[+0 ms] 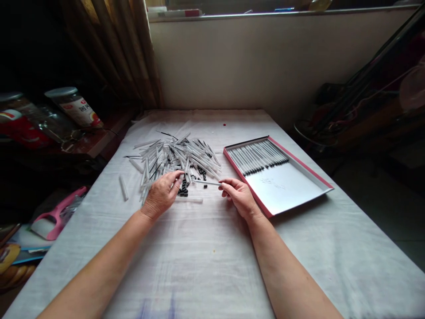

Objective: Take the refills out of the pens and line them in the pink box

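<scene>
My right hand pinches one end of a slim clear pen barrel, which points left toward the pile. My left hand is at the near edge of that pile, thumb and fingertips closed together; whatever lies between them is too small to make out. Clear pen barrels and thin dark refills lie heaped beyond the left hand. Small black caps are clustered by its fingertips, and a single black cap sits just below the held barrel. One loose barrel lies off to the left.
Right of my right hand is a shallow red-edged box lid with a row of black-ended pens along its far side. A white cloth covers the table. Jars and pink-handled scissors are at the left.
</scene>
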Action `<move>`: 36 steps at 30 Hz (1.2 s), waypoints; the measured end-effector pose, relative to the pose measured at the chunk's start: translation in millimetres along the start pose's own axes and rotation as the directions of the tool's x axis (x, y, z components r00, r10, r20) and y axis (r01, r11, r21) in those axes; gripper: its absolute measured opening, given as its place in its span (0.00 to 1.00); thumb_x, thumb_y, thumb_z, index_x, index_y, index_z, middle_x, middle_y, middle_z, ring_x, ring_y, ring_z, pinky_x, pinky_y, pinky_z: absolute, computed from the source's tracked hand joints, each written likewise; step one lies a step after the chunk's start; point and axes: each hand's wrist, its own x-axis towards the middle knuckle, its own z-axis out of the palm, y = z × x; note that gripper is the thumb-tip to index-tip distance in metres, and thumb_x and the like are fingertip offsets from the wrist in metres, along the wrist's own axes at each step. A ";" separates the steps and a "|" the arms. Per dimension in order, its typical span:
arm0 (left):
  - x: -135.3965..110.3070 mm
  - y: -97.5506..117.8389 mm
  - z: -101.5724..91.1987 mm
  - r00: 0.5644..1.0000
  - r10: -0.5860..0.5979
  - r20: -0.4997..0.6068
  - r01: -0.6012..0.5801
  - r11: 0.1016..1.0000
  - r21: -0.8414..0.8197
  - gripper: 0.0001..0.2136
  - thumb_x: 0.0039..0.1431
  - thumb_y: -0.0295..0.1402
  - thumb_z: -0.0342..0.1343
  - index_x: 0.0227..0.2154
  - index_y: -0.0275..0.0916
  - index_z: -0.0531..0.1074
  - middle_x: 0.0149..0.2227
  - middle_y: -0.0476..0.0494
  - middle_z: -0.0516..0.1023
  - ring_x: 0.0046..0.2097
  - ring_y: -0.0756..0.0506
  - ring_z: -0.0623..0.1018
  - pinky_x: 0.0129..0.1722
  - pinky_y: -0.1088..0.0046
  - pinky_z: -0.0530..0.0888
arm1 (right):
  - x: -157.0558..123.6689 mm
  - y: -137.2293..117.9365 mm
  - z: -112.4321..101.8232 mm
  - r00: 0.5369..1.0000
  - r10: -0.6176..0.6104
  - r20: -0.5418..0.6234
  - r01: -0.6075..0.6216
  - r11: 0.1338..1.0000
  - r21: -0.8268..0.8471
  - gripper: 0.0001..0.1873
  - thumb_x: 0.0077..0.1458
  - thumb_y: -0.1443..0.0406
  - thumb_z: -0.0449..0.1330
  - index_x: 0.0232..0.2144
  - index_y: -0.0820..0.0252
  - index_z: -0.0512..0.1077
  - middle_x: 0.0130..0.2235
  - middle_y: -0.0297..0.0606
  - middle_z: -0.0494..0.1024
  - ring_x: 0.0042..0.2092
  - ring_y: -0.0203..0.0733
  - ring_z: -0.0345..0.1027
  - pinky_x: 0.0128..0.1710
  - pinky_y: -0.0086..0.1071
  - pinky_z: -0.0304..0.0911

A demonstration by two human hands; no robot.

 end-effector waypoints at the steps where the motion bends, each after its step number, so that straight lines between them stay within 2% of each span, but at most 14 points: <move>1: -4.2 5.1 4.7 0.992 -0.129 0.005 0.128 0.978 -0.167 0.12 0.61 0.36 0.50 0.44 0.39 0.72 0.41 0.41 0.79 0.41 0.44 0.78 0.40 0.69 0.74 | -0.7 -0.9 0.3 1.000 0.000 0.002 0.000 1.000 0.002 0.18 0.43 0.55 0.65 0.33 0.62 0.76 0.28 0.37 0.77 0.25 0.34 0.65 0.21 0.26 0.53; 2: -7.9 9.6 9.2 0.967 -0.255 0.032 0.250 0.904 -0.348 0.13 0.60 0.39 0.51 0.43 0.39 0.72 0.39 0.41 0.79 0.38 0.45 0.79 0.34 0.71 0.74 | -1.3 -1.6 0.5 1.000 0.000 0.004 0.000 1.000 0.004 0.17 0.43 0.55 0.65 0.33 0.61 0.76 0.28 0.38 0.77 0.25 0.34 0.64 0.21 0.26 0.53; 3: -11.0 13.2 13.2 0.931 -0.358 0.073 0.344 0.793 -0.503 0.14 0.58 0.41 0.54 0.42 0.38 0.71 0.39 0.42 0.79 0.36 0.46 0.79 0.29 0.74 0.73 | -1.8 -2.2 0.8 1.000 -0.001 0.005 0.001 1.000 0.006 0.17 0.43 0.55 0.64 0.33 0.61 0.76 0.28 0.38 0.77 0.25 0.34 0.64 0.21 0.26 0.52; 5: -15.4 17.7 19.7 0.859 -0.489 0.150 0.442 0.560 -0.701 0.17 0.52 0.44 0.59 0.40 0.38 0.69 0.40 0.42 0.79 0.34 0.47 0.78 0.24 0.77 0.71 | -2.5 -3.1 1.3 1.000 -0.002 0.008 0.002 1.000 0.009 0.17 0.43 0.55 0.64 0.32 0.61 0.76 0.27 0.38 0.77 0.25 0.34 0.64 0.21 0.27 0.52; 7: -18.1 19.4 24.3 0.806 -0.552 0.211 0.470 0.384 -0.795 0.20 0.47 0.44 0.62 0.39 0.38 0.67 0.40 0.42 0.78 0.32 0.49 0.78 0.21 0.79 0.70 | -2.9 -3.4 1.9 1.000 -0.001 0.013 0.001 1.000 0.007 0.16 0.43 0.55 0.64 0.32 0.61 0.76 0.26 0.37 0.77 0.25 0.34 0.64 0.21 0.27 0.53; 10: -20.6 19.6 28.9 0.770 -0.586 0.253 0.474 0.261 -0.841 0.22 0.44 0.43 0.65 0.39 0.38 0.67 0.40 0.43 0.78 0.30 0.51 0.78 0.19 0.81 0.69 | -3.3 -2.8 3.0 1.000 -0.004 0.028 0.004 1.000 -0.002 0.15 0.43 0.56 0.64 0.31 0.61 0.76 0.25 0.36 0.76 0.24 0.34 0.64 0.22 0.27 0.55; 18: -25.1 20.9 33.5 0.769 -0.595 0.233 0.461 0.263 -0.848 0.24 0.46 0.42 0.64 0.46 0.39 0.67 0.38 0.45 0.79 0.27 0.53 0.77 0.18 0.83 0.68 | -4.5 -0.5 5.3 0.999 -0.004 0.040 0.005 1.000 -0.025 0.15 0.44 0.56 0.64 0.31 0.61 0.76 0.25 0.35 0.76 0.24 0.34 0.65 0.24 0.28 0.59; 24: -26.3 20.2 34.2 0.756 -0.623 0.203 0.452 0.272 -0.850 0.21 0.46 0.43 0.64 0.40 0.39 0.66 0.40 0.44 0.79 0.27 0.53 0.77 0.18 0.83 0.68 | -5.7 -0.8 5.9 0.999 -0.007 0.041 0.009 0.999 -0.052 0.15 0.45 0.56 0.64 0.32 0.61 0.77 0.26 0.36 0.76 0.24 0.34 0.65 0.22 0.28 0.57; 28: -27.1 20.9 34.8 0.772 -0.602 0.203 0.456 0.303 -0.837 0.21 0.46 0.44 0.63 0.40 0.39 0.66 0.40 0.44 0.78 0.27 0.52 0.77 0.17 0.83 0.68 | -5.0 1.6 6.7 0.999 -0.015 0.029 0.017 0.997 -0.078 0.15 0.46 0.55 0.63 0.32 0.60 0.76 0.26 0.36 0.77 0.24 0.34 0.64 0.21 0.27 0.57; 33: -28.8 23.1 36.2 0.790 -0.582 0.193 0.461 0.355 -0.813 0.20 0.46 0.44 0.64 0.38 0.39 0.67 0.31 0.50 0.74 0.26 0.51 0.77 0.15 0.84 0.64 | -4.9 3.3 6.0 0.998 -0.022 0.057 0.028 0.992 -0.124 0.16 0.47 0.55 0.63 0.34 0.61 0.78 0.27 0.37 0.78 0.24 0.34 0.65 0.21 0.27 0.58; 36: -30.4 23.0 35.0 0.797 -0.551 0.246 0.504 0.383 -0.774 0.20 0.46 0.44 0.64 0.37 0.39 0.68 0.27 0.52 0.73 0.26 0.51 0.77 0.15 0.84 0.65 | -6.0 1.6 2.6 0.991 -0.013 0.136 0.042 0.975 -0.217 0.17 0.48 0.56 0.62 0.37 0.61 0.79 0.28 0.37 0.79 0.26 0.35 0.67 0.24 0.28 0.62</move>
